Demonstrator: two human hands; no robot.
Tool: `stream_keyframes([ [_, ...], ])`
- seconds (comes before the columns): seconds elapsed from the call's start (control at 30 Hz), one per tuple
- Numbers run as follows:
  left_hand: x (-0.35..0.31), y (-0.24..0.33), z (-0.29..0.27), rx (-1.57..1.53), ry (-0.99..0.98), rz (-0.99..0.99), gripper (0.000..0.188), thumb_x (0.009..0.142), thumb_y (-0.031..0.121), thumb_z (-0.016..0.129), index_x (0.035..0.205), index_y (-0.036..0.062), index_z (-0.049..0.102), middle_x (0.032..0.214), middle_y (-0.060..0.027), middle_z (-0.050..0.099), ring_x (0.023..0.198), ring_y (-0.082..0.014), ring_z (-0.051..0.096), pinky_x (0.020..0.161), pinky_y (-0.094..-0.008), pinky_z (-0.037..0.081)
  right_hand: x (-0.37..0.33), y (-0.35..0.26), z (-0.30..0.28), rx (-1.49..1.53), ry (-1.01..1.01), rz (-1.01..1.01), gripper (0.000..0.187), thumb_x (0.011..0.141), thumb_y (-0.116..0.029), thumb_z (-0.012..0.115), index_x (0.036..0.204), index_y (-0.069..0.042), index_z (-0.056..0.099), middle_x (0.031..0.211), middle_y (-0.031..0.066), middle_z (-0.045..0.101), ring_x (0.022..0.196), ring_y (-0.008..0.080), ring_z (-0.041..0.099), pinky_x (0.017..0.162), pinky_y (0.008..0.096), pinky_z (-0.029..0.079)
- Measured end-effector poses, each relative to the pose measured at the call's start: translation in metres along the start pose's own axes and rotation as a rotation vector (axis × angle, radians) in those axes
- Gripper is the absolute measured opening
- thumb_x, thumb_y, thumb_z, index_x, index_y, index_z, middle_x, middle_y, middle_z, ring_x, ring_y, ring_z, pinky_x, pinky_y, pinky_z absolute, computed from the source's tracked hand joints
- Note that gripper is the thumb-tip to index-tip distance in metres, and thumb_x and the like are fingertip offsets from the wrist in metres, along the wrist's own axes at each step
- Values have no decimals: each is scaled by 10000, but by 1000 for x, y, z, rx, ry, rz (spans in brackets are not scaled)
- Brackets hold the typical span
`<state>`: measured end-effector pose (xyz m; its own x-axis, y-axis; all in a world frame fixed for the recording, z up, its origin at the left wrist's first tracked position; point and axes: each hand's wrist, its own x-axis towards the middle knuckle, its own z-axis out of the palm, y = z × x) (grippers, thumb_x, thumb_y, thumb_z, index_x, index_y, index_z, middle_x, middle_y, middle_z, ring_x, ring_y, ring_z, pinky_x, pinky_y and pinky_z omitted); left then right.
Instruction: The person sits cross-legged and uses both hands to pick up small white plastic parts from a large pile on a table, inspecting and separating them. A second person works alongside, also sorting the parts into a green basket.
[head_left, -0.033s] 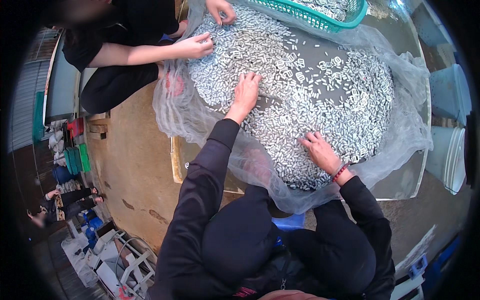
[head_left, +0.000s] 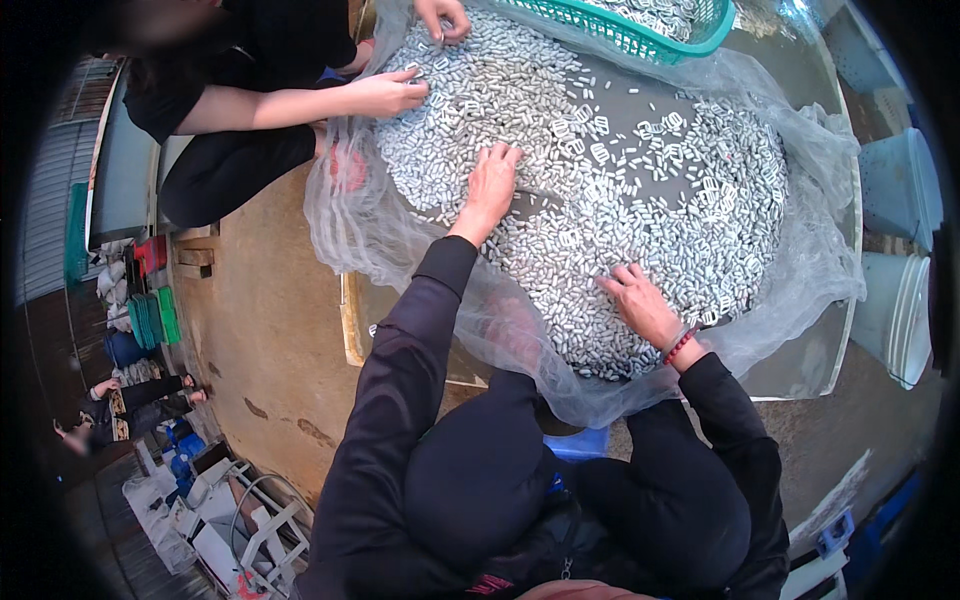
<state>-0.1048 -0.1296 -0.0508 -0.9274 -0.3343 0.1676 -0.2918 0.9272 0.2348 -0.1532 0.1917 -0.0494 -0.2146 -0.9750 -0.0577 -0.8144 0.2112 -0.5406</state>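
A wide heap of small silver-grey, pellet-like pieces lies on a sheer white mesh cloth over a low table. My left hand rests palm down on the heap's middle, its fingertips among the pieces. Nearer and farther right, my right hand touches the heap, its fingers a little apart. Neither hand shows anything gripped, though the fingertips are partly hidden. Scattered through the heap are flat, slotted white-silver buckles. At the far left, a co-worker's hands are over the heap, near a buckle.
A green plastic basket filled with buckles stands at the table's far edge. Pale plastic buckets line the right side. The co-worker's knee is at the left. White metal frames and clutter lie on the floor at lower left.
The co-worker's hands have shifted very slightly over the heap. Mine stay in place.
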Motion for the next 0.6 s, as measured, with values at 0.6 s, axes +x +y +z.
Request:
stream_keyframes([
  [0.6, -49, 56, 14, -524, -335, -196, 306, 786, 305, 736, 906, 62, 595, 760, -108, 583, 703, -260, 590, 611, -362, 461, 11, 8, -60, 978, 80, 481, 701, 813, 21, 511, 1461, -162, 314, 1368, 139, 483, 1068, 254, 579, 831, 353, 536],
])
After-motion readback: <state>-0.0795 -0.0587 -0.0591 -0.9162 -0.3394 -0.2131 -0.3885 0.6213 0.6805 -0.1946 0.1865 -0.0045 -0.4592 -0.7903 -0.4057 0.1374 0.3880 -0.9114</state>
